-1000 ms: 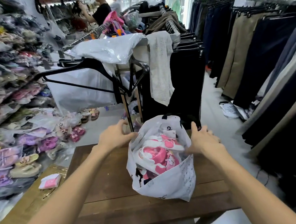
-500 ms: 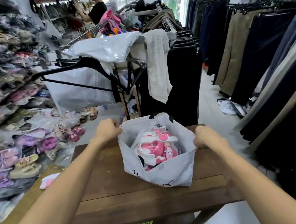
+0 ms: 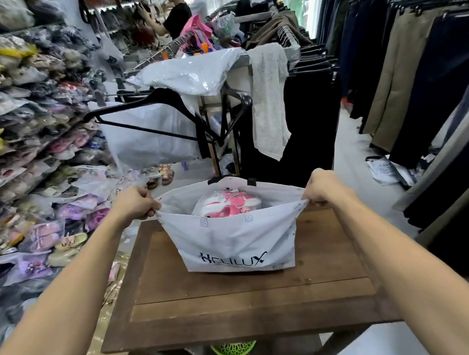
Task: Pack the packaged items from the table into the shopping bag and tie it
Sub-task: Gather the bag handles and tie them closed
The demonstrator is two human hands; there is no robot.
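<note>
A white shopping bag (image 3: 238,240) stands on the brown wooden worktop (image 3: 236,309), toward its far side. The left hand (image 3: 136,202) grips the left top corner of the bag with curled fingers. The right hand (image 3: 324,188) grips the right top corner the same way. The top of the bag is pulled wide between the two hands. Inside sit pink and white packaged items (image 3: 228,206). Far behind the bag hangs a black hanger (image 3: 151,100) on a rack.
</note>
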